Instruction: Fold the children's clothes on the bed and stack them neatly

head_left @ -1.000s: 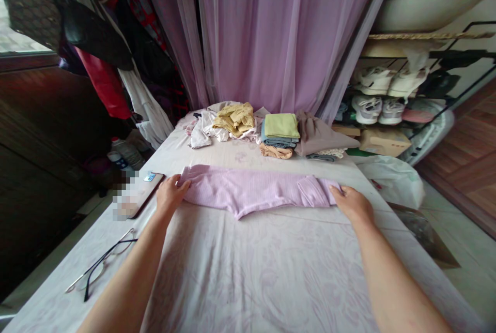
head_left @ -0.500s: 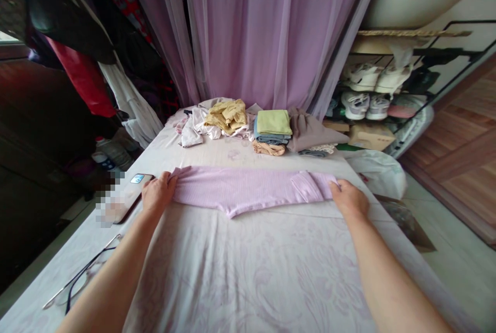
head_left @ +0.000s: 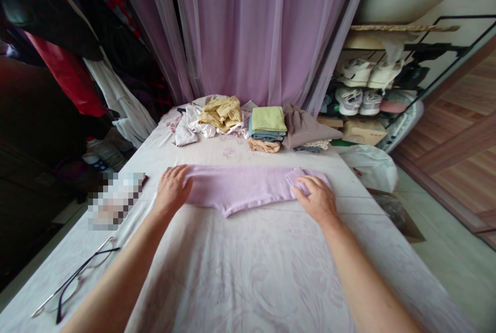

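The left grip (head_left: 172,188) lies over the left end of the lilac garment (head_left: 228,185), palm down, fingers extended and thumb apart, so it looks open. The right grip (head_left: 318,199) rests near the garment's other end, thumb and fingers spread over a folded-back part (head_left: 291,178); whether they pinch the cloth cannot be told.

The garment stretches between the two grips on the sheet (head_left: 248,266), mostly flat, its lower edge dipping to a point nearer the left grip than the right.

Just left of the left grip is the phone (head_left: 124,198), largely pixelated. Nearer the wearer, beside the left forearm, lie the glasses (head_left: 74,275), arms unfolded.

Beyond the grips and between them, a yellow cloth (head_left: 220,113) sits crumpled on pale clothes (head_left: 186,131). To its right is a folded stack, green (head_left: 268,119) over blue (head_left: 266,136) over peach (head_left: 264,145). Against the stack's right side, beyond the right grip, slumps a brown cloth (head_left: 308,129).

Farther off past both grips hangs the purple curtain (head_left: 240,33). Well right of the right grip are shoes (head_left: 352,100) on a rack.
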`<state>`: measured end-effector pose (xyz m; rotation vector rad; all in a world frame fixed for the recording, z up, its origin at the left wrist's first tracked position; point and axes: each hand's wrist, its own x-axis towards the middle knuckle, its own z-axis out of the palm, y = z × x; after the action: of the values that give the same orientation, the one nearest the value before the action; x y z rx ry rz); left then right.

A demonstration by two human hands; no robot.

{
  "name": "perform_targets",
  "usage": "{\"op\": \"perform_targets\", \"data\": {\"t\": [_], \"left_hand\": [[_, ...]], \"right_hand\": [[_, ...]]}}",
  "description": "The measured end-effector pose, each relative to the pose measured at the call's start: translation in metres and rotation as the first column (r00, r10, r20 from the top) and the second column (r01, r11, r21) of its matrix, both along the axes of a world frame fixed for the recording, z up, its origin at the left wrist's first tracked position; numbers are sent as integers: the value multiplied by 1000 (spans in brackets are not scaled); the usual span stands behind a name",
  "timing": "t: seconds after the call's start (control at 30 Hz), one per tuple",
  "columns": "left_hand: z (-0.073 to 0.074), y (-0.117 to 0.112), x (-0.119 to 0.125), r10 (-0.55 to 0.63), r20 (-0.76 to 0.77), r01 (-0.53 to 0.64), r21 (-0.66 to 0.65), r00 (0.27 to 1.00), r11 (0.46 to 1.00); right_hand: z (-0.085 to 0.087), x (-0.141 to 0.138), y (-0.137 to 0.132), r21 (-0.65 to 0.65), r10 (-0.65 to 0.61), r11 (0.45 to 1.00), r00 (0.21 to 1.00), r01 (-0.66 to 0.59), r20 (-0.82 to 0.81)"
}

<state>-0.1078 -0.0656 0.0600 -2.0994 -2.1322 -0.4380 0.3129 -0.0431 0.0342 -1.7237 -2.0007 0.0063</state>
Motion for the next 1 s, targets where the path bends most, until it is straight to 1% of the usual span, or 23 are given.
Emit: {"op": "perform_targets", "data": {"t": [0.03,0.07,0.1,0.13,0.2,0.27,0.3,0.37,0.43,0.5,0.63,0.7,0.83,1.0], "left_hand": [[-5,3,6,-82,-4,82,-60,997,995],[-10,5,11,-128,-6,126,-121,992,985],[-15,7,15,-143,-10,139,-169,990,976],[-20,8,18,-132,-16,126,-202,991,971],[-27,9,21,-96,-31,86,-229,995,970],[-31,8,20,-76,-48,63,-231,996,971],[-31,7,20,-71,-56,56,-226,996,973],[-32,6,19,-64,-70,49,-206,995,977],[-32,5,19,-63,-84,46,-186,995,982],[-32,5,20,-63,-97,45,-184,993,982],[-32,6,21,-61,-102,40,-200,993,979],[-31,6,21,-60,-92,40,-200,994,979],[-32,6,21,-59,-78,44,-186,995,982],[-31,6,22,-56,-93,38,-187,994,982]], "right_hand": [[-2,-7,0,-23,27,999,999,-26,32],[-4,-13,0,-52,14,999,998,-10,67],[-6,-18,1,-84,-23,996,995,32,101],[-6,-20,2,-117,-65,990,989,81,131],[-2,-18,6,-172,-118,974,979,147,168],[5,-9,13,-208,-164,958,973,197,165],[9,-1,16,-222,-213,944,965,243,152],[16,17,24,-250,-350,896,930,368,116],[18,35,29,-288,-473,831,877,476,87],[17,49,32,-337,-521,789,850,514,76],[10,60,34,-394,-508,769,855,504,103],[11,62,37,-406,-498,761,857,506,133],[20,62,46,-482,-456,732,872,482,179],[34,54,51,-533,-421,690,870,490,254]]}}
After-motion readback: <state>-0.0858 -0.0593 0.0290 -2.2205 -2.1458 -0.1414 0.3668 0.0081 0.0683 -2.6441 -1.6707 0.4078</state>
